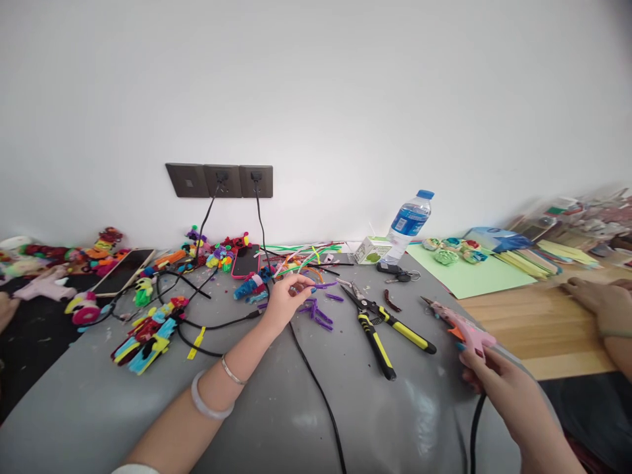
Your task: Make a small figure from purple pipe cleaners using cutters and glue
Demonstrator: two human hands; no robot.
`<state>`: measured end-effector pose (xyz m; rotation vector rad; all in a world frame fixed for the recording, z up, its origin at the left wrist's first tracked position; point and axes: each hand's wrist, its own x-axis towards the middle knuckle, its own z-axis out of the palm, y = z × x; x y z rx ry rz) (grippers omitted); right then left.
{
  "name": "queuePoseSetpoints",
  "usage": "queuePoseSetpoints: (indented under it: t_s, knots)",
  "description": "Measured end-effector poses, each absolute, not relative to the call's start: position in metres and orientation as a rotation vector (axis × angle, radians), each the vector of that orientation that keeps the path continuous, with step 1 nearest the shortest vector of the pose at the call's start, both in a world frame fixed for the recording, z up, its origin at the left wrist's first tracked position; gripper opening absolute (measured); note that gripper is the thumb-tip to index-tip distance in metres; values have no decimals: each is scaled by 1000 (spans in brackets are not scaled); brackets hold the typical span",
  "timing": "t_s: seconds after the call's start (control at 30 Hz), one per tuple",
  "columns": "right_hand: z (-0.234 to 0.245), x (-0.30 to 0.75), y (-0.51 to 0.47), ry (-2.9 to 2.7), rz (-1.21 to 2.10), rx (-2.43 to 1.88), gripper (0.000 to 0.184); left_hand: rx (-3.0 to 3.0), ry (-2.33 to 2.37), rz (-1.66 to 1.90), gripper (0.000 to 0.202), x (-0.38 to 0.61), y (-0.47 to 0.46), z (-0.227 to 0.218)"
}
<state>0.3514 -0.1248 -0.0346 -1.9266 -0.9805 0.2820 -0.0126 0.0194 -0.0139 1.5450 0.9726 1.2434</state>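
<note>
My left hand (286,296) is closed, its thumb and fingertips pinching a short purple pipe cleaner piece (323,286) above the grey table. More purple pipe cleaner pieces (320,317) lie loose just below those fingers. At the right, my right hand (498,378) is wrapped round a pink hot glue gun (474,334), its nozzle pointing left and its black cord hanging down. Between the hands rest pliers-like cutters (380,322) with yellow and black handles, spread apart. A short dark brown fuzzy piece (392,301) lies beside them.
Black cables run from the wall sockets (222,181) across the table. Colourful pipe cleaner figures (148,336) crowd the left. A water bottle (407,224), small carton (371,250) and keys (402,274) stand behind. Other people's hands (600,303) show at both sides.
</note>
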Motion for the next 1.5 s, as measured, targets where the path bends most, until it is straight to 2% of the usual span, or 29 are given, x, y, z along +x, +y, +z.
queuePoseSetpoints:
  t_s: [0.1,0.33,0.5,0.7,0.87,1.17,1.3,1.5]
  knots:
    - [-31,344,-126,-868,448,-2080,33,1523,974,1247,15,-13,19,-13]
    - [-37,325,-114,-1073,77,-2088,45,1530,988,1217,18,-13,18,-10]
    - [-18,290,-107,-1050,-120,-1910,37,1509,995,1234,23,-13,18,-10]
    - [7,222,-64,-1421,205,-1319,28,1552,987,1223,21,-13,16,-8]
    - [10,187,-16,-1669,424,-1093,22,1595,990,1259,20,-18,20,-8]
    - [-16,178,3,-1540,547,-989,4,1608,964,1233,19,-17,21,-10]
    - [-20,181,0,-1506,534,-968,9,1630,982,1205,20,-17,21,-13]
    - [-20,180,-2,-1530,473,-1046,5,1649,986,1188,20,-18,21,-16]
